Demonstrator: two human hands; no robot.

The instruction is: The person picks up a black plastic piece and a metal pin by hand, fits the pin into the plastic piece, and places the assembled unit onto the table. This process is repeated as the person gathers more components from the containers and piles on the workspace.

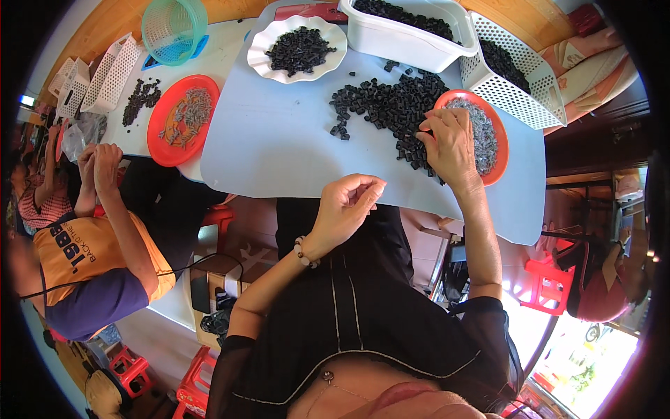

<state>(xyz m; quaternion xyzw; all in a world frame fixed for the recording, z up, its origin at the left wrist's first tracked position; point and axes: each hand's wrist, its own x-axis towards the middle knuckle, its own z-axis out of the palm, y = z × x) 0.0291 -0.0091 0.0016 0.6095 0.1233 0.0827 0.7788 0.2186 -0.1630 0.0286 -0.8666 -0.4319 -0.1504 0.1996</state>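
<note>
My left hand [349,204] is held just off the table's near edge, its fingers curled in and thumb pressed against them. Whatever it may hold is too small or hidden to make out. Over the right side of a loose pile of small black plastic pieces [380,101] is my right hand [452,145], fingers bent and drawn together at the tips. Its fingertips are near the black pieces, and nothing can be made out between them. Beside that hand, partly covered by it, an orange-red plate [500,157] holds many small clear and silvery pieces [481,133].
On the light blue table [272,150] stand a white scalloped dish [258,59] of black pieces, a white tub [405,45] and a white perforated basket [513,94]. At left, a co-worker [105,244] sits by another table with a red plate [159,133] and green basket [174,28].
</note>
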